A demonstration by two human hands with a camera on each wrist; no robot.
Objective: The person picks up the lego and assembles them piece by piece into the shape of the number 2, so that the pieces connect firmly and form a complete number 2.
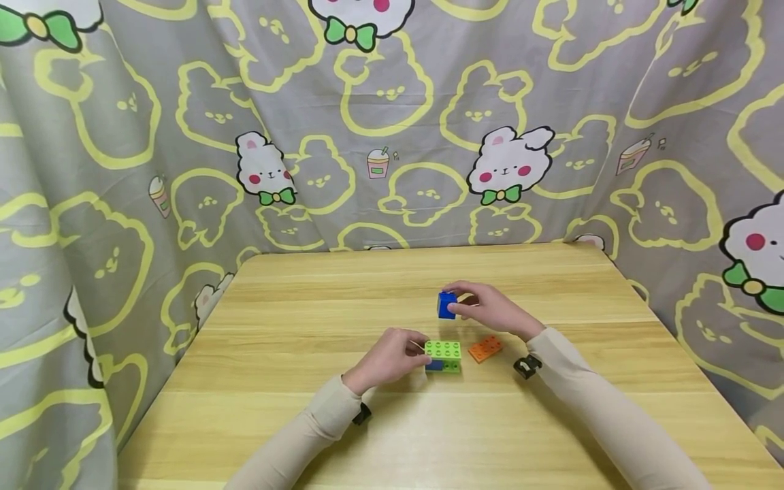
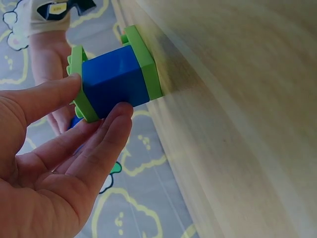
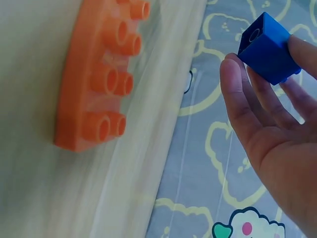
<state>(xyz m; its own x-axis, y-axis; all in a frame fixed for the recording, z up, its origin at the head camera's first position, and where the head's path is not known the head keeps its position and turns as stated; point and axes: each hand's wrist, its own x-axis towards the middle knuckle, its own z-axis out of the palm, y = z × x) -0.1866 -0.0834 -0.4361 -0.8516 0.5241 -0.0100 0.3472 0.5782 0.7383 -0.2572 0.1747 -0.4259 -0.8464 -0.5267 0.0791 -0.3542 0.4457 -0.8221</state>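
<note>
Stack (image 1: 450,349) of two light-green plates, with a blue block (image 2: 116,79) between them, stands on the surface (image 1: 294,306) in front of you, studs of the top plate upward. In the head view the blue block fills the left part of the gap; to its right the studs of the lower plate show. Your left hand (image 1: 392,354) grips this stack from the left, thumb on the upper plate, fingertips against the blue block in the left wrist view. Your right hand (image 1: 486,306) pinches a second blue piece (image 1: 446,306) between thumb and fingers, held up off the surface, just beyond the stack and apart from it; its hollow end faces down, studs up. Orange brick (image 1: 486,349) lies just right of the stack, untouched, set at a slant, two rows of studs upward, nearer you than the right hand. Both your forearms wear beige sleeves (image 1: 331,412), with black fittings (image 1: 527,367) at the wrists. Grey curtain (image 1: 422,88) with yellow outlines and white rabbit faces hangs behind the surface.
</note>
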